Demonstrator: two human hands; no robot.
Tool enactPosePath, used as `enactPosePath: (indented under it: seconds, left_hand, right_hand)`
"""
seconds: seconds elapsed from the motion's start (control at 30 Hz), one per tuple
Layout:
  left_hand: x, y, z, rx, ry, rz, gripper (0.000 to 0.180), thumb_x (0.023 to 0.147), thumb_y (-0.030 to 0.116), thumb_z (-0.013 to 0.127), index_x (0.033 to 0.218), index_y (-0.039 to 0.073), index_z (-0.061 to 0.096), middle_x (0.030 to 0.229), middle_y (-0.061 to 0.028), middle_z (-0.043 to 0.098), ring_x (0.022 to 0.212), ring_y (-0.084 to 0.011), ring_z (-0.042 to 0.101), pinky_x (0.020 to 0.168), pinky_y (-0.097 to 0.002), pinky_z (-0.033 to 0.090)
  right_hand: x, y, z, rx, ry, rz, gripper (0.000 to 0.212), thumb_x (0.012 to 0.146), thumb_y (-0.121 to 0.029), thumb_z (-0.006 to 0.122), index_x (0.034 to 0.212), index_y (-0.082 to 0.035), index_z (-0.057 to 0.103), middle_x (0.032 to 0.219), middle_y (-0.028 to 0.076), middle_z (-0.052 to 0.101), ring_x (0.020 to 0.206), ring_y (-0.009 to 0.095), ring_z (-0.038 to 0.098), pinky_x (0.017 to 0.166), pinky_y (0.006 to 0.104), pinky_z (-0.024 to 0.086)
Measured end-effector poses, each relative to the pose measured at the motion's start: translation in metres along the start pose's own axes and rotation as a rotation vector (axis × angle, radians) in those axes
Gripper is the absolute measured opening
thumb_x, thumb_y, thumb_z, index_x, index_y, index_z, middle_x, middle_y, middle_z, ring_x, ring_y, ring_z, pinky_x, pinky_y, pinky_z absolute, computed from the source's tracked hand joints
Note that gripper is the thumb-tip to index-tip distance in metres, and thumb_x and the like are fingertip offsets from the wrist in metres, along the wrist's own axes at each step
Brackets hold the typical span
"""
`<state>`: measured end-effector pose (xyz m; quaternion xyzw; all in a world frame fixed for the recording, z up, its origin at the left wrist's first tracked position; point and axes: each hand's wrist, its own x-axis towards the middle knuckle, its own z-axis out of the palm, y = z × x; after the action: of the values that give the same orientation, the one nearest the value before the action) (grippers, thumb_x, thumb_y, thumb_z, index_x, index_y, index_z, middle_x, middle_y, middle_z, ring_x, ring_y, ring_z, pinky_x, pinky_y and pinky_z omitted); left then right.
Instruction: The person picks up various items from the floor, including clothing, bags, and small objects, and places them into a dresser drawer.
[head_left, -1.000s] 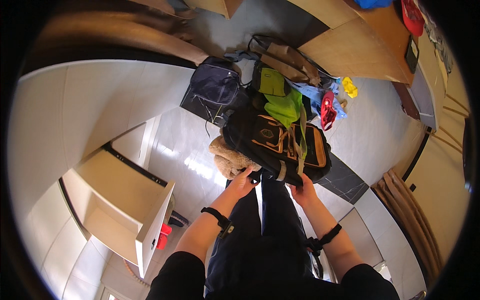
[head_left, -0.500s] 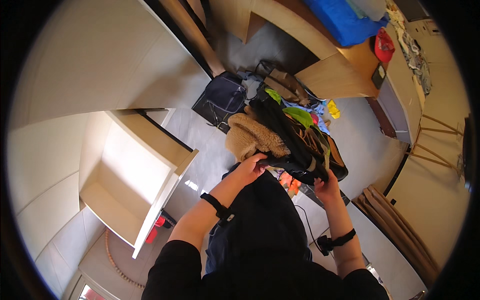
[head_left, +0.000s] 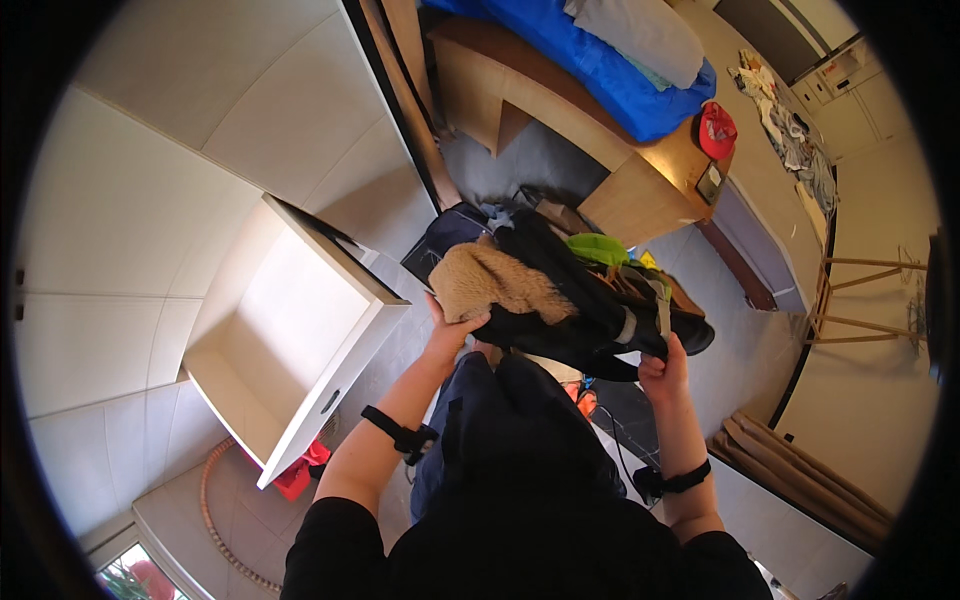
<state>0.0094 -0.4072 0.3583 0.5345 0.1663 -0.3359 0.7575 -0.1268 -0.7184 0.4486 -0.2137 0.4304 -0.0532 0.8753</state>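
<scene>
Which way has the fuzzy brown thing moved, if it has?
Yes: the fuzzy thing looks shifted left, nearer the open drawer, with less gap between them in this view.

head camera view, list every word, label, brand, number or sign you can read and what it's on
None: no text can be read here.
Black bag at the right hand: no legible lettering at this angle.
Red cap on the brown desk: too small to tell whether it bears any.
</scene>
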Motion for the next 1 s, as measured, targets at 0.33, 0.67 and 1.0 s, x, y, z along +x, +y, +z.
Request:
enactPosePath:
  seconds: [0.33,0.67,1.0]
  left_hand:
    - [-0.005,0.033,0.027,0.572,0.041,0.425,0.07,0.065,0.001,0.064,0.128,0.003,0.033,0.111,-0.009,0.053,0.101,-0.0215,0.053,0.088,-0.0312,0.042]
    - [-0.16,0.129,-0.09,-0.401,0.258,0.507,0.047,0.077,0.017,0.043,0.12,-0.001,0.039,0.115,-0.0163,0.05,0.107,-0.0299,0.05,0.092,-0.043,0.043]
    - [-0.249,0.112,-0.213,-0.482,0.598,0.605,0.045,0.071,0.011,0.054,0.113,0.001,0.045,0.104,-0.0126,0.054,0.096,-0.0275,0.053,0.084,-0.0398,0.045]
  right_hand:
    - [-0.026,-0.032,0.077,-0.346,-0.293,-0.351,0.016,0.086,-0.016,0.049,0.094,-0.006,0.058,0.075,-0.003,0.056,0.053,0.003,0.047,0.044,0.013,0.039]
    - [-0.042,-0.09,0.125,-0.134,-0.526,-0.332,0.015,0.087,-0.019,0.051,0.095,-0.006,0.056,0.081,0.0,0.061,0.054,0.006,0.051,0.046,0.0137,0.043]
    - [-0.098,-0.015,0.248,-0.186,-0.738,-0.318,0.012,0.088,-0.015,0.049,0.093,-0.008,0.057,0.08,0.0,0.062,0.054,0.005,0.053,0.046,0.0132,0.043]
